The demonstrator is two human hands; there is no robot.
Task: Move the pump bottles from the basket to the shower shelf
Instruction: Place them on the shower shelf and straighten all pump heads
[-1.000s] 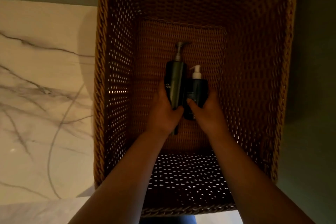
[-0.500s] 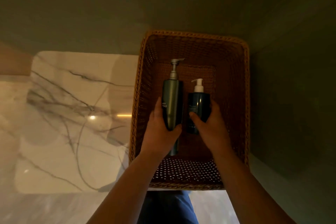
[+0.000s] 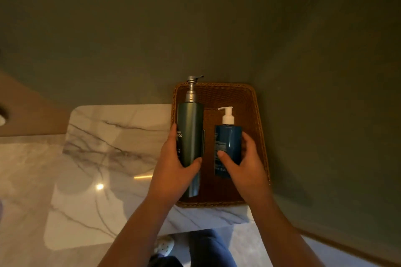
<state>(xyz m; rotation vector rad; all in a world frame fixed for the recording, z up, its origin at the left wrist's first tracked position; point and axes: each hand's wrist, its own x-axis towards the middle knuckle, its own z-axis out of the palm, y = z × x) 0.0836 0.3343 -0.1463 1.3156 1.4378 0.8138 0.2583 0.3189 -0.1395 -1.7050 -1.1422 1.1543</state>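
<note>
A tall dark green pump bottle (image 3: 191, 132) with a grey pump head is gripped around its lower body by my left hand (image 3: 173, 171). Beside it, a shorter dark blue pump bottle (image 3: 227, 143) with a white pump is held by my right hand (image 3: 245, 165). Both bottles are lifted above the brown wicker basket (image 3: 253, 115), which stands on a marble surface against the wall. The basket's floor under the bottles looks bare. No shower shelf is in view.
A white marble slab with grey veins (image 3: 104, 158) lies left of the basket, with a light glare on it. A dull green wall (image 3: 217, 17) rises behind. A small object (image 3: 2, 118) shows at the far left edge. My legs and a foot show below.
Both hands have raised the two bottles up out of the basket toward the camera. The view has pulled back, so the basket looks much smaller and farther below.
</note>
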